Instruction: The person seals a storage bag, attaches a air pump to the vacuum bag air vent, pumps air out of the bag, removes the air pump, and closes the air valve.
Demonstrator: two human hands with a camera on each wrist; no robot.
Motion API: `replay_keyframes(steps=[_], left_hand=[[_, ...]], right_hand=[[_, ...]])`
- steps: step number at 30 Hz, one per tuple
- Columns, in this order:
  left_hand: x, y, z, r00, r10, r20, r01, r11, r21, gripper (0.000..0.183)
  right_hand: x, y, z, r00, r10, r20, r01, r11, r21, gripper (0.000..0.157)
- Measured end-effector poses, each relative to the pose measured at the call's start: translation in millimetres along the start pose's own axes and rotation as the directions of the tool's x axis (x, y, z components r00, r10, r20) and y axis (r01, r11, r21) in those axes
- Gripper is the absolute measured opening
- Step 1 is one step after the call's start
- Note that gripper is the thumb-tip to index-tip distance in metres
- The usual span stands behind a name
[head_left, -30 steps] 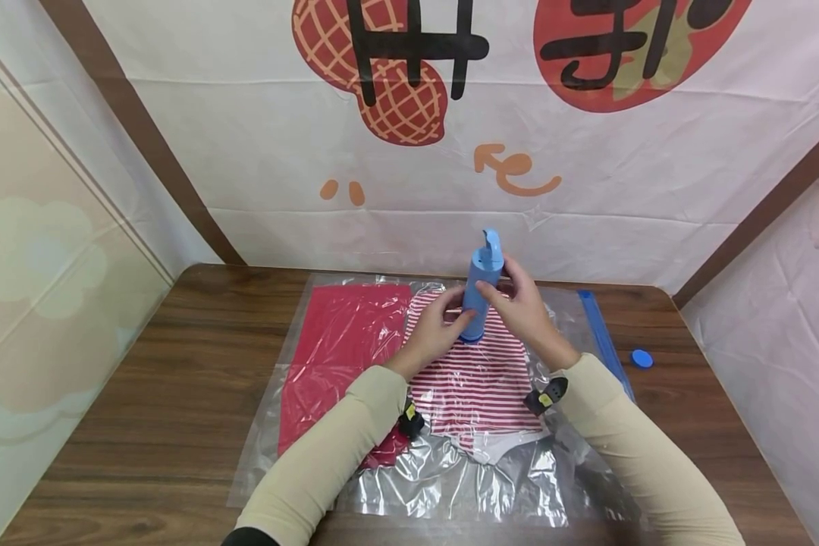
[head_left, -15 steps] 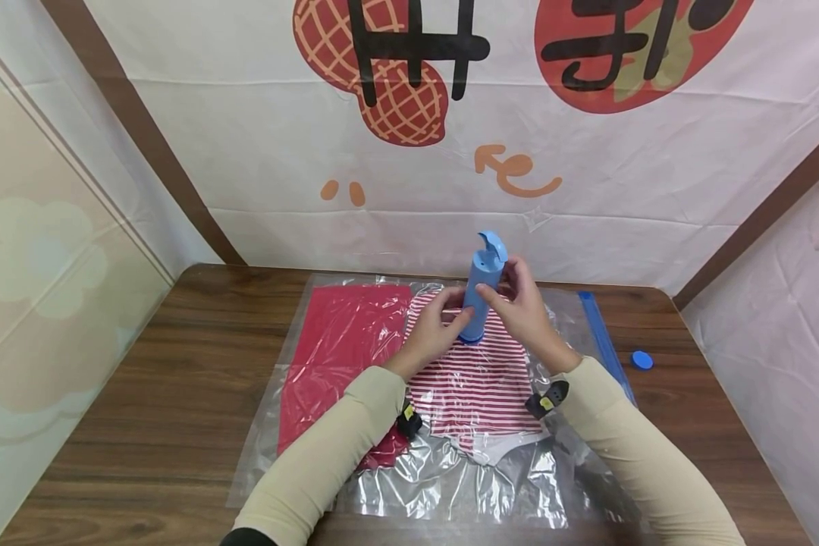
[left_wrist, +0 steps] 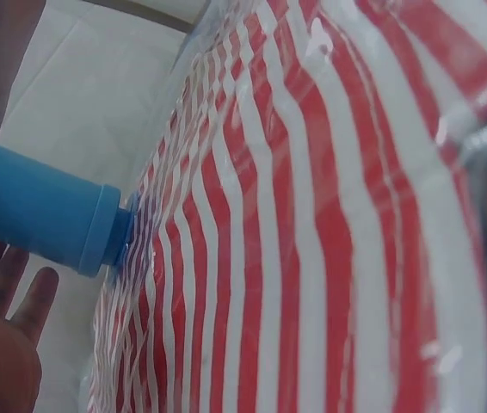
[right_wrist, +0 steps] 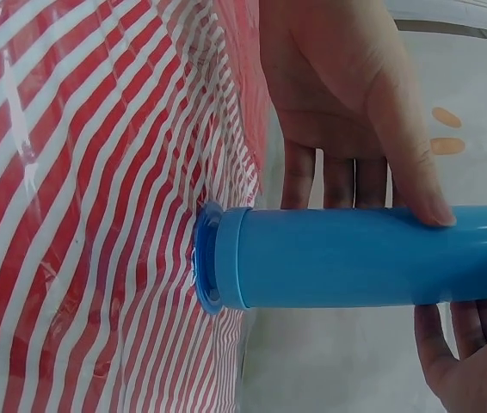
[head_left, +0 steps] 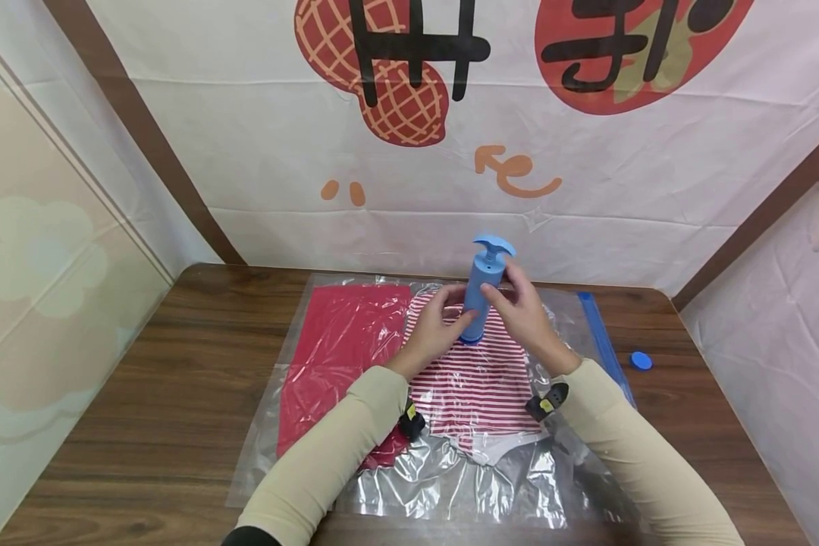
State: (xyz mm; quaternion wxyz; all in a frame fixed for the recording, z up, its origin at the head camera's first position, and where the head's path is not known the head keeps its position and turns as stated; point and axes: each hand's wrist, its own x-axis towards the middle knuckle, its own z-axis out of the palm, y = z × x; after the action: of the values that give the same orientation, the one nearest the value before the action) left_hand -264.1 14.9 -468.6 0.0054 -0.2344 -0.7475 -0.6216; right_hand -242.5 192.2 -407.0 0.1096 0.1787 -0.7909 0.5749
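A blue hand pump (head_left: pixel 479 303) with a light blue T-shaped handle (head_left: pixel 494 244) stands nearly upright on a clear storage bag (head_left: pixel 444 485). Its lower end meets a blue round valve (right_wrist: pixel 208 258) on the bag's top. My left hand (head_left: pixel 437 334) holds the barrel low, thumb in front and fingers behind. Higher up, my right hand (head_left: pixel 524 311) grips the barrel from the other side with its thumb across the front. Under the clear film lie a red-and-white striped garment (head_left: pixel 478 394) and a folded red cloth (head_left: pixel 348 341).
A blue round cap (head_left: pixel 641 361) lies on the wooden table (head_left: pixel 177 394), right of the bag. Along the bag's right side runs a blue zip strip (head_left: pixel 604 337). A printed fabric wall (head_left: pixel 280 243) rises behind the table.
The pump's handle has turned from edge-on to broadside, so its T shape now shows. Both hands stay around the barrel with almost no shift.
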Motion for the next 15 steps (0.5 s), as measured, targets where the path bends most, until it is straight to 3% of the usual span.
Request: replay_keyframes(steps=[7,15], left_hand=[[3.4,0.8,5.0,1.0,-0.024,0.019,0.023,0.998,0.062,0.056],[3.5,4.4,7.4,0.999,-0.027,0.041,0.024,0.997,0.068,0.054]], right_hand=[[0.8,0.1,2.9,1.0,0.028,0.013,-0.029,0.998,0.055,0.059],[0.6,-0.3,6.8,0.999,0.033,0.017,-0.034,0.993,0.115,0.062]])
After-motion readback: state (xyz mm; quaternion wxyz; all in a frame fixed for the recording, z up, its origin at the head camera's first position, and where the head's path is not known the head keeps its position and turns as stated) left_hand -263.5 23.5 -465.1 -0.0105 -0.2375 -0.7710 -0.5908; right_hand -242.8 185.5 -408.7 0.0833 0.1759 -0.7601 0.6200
